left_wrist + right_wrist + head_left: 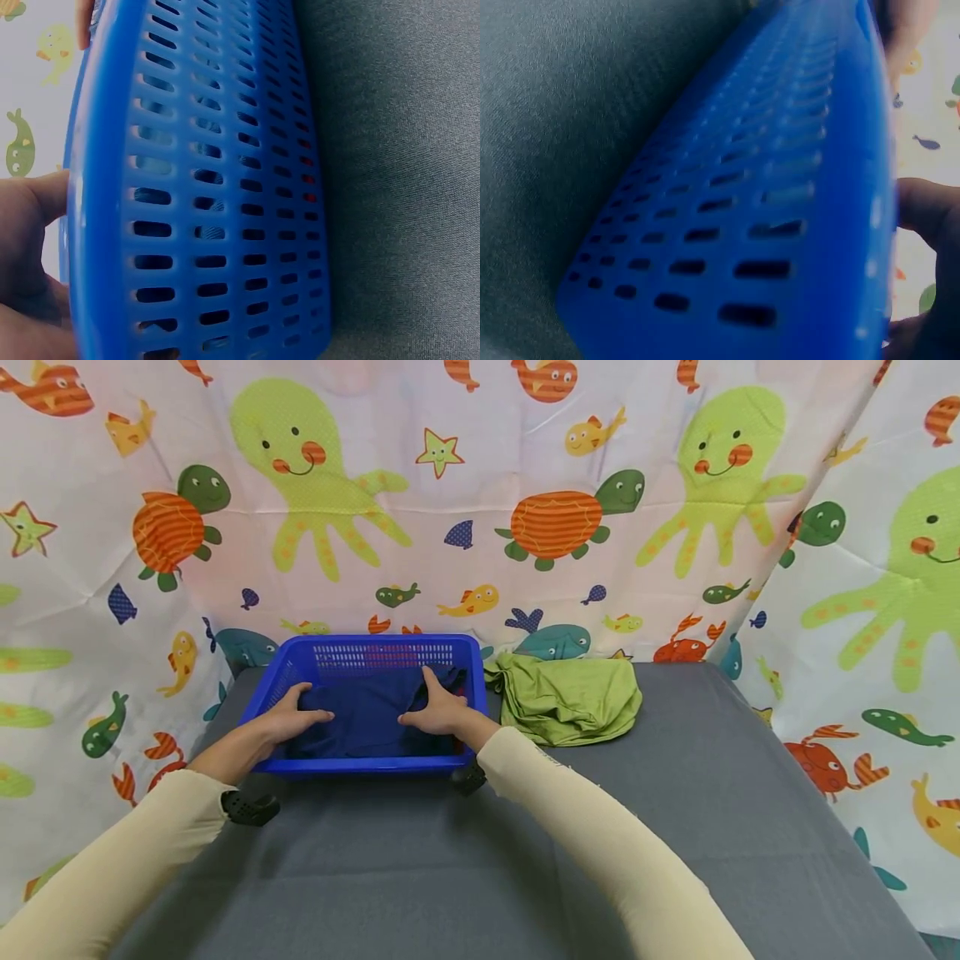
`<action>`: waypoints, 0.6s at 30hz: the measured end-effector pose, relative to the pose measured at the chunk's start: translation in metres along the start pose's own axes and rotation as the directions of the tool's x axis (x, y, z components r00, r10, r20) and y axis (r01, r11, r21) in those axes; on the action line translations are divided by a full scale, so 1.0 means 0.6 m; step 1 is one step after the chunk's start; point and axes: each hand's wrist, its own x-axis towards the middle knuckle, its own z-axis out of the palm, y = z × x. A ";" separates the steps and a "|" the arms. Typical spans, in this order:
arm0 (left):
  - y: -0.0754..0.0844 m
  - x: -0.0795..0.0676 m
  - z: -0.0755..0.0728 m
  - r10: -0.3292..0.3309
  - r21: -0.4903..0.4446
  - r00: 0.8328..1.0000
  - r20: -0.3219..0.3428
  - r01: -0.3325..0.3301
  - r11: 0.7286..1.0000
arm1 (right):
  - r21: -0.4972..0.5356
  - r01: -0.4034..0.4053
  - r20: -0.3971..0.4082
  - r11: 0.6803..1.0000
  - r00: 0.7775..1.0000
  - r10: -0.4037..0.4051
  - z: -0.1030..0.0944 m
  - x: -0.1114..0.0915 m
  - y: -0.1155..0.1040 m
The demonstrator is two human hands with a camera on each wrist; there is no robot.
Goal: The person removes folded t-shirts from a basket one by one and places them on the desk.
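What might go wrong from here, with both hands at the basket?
The right hand has a wrist camera near the front rim of the basket; it might catch.
The navy cloth lies between that hand and the left hand; uneven pulling could bunch it.
The green cloth sits beside the basket, which might shove it if bumped.

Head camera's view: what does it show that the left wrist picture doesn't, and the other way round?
Only the head view shows the green cloth and two cream sleeves. Only the left wrist view shows a slotted outer wall of the blue basket up close. Both show the basket, the left hand, the gray tablecloth and the sea-creature curtain.
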 end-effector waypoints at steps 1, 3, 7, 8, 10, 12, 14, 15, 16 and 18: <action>0.000 -0.001 0.000 0.001 0.003 1.000 0.003 -0.001 1.000 | -0.020 0.006 -0.009 1.000 1.000 -0.007 0.002 0.000 -0.001; 0.001 -0.003 -0.001 0.004 -0.007 1.000 0.010 -0.003 1.000 | -0.022 0.027 -0.024 0.999 0.999 -0.028 0.003 0.002 -0.001; -0.001 -0.007 -0.002 0.020 -0.081 1.000 0.004 -0.020 0.996 | 0.088 0.052 -0.038 0.995 0.998 -0.049 -0.001 0.005 0.001; 0.000 -0.007 -0.003 0.025 -0.110 1.000 -0.003 -0.025 0.994 | 0.140 0.048 -0.035 0.989 0.998 -0.044 -0.004 0.006 0.000; 0.000 -0.006 -0.006 0.034 -0.159 0.999 -0.018 -0.036 0.987 | 0.259 0.027 -0.025 0.965 0.999 -0.021 -0.011 0.007 -0.003; 0.001 -0.005 -0.007 0.037 -0.195 0.999 -0.023 -0.040 0.980 | 0.367 -0.006 -0.009 0.930 1.000 0.010 -0.016 0.011 -0.003; 0.001 -0.002 -0.008 0.036 -0.197 0.999 -0.008 -0.037 0.980 | 0.442 -0.041 0.014 0.896 0.999 0.039 -0.019 0.014 -0.001; 0.000 0.000 -0.008 0.038 -0.192 0.999 0.006 -0.036 0.981 | 0.452 -0.059 0.029 0.890 0.998 0.051 -0.020 0.015 0.001; -0.001 0.002 -0.007 0.039 -0.180 0.999 0.023 -0.034 0.983 | 0.445 -0.066 0.049 0.893 0.998 0.050 -0.022 0.016 0.004; -0.002 0.005 -0.006 0.041 -0.147 0.997 0.065 -0.031 0.989 | 0.403 -0.070 0.097 0.913 0.995 0.033 -0.024 0.016 0.010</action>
